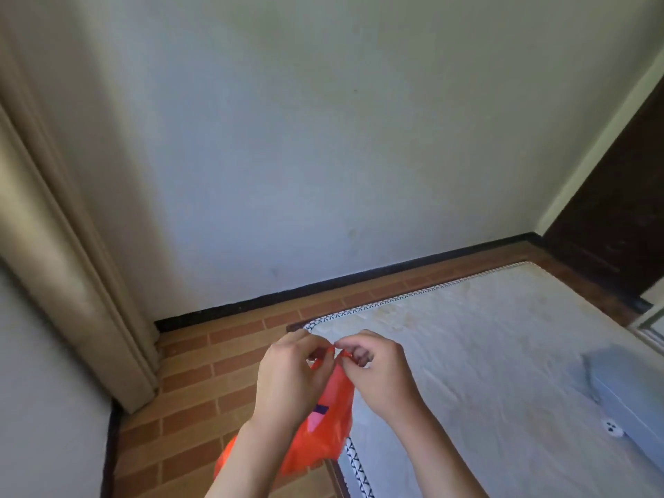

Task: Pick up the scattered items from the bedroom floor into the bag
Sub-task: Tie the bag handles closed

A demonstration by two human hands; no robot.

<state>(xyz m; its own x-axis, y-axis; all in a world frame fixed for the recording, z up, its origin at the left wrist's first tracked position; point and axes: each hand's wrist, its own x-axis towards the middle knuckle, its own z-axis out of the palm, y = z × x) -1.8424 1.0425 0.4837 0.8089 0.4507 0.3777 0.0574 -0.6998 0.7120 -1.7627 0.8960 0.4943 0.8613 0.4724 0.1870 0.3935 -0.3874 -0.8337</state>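
An orange plastic bag hangs in front of me, above the brick-patterned floor and the mattress corner. My left hand pinches one side of the bag's top edge. My right hand pinches the other side, fingertips almost touching those of the left. Both hands sit close together at the bag's mouth, fingers curled. A dark patch and a pink shape show through the bag's side. No loose items are visible on the floor.
A bare mattress with patterned piping fills the lower right. A grey folded cover and a small white object lie on it. A door frame stands at left, a dark wooden door at right.
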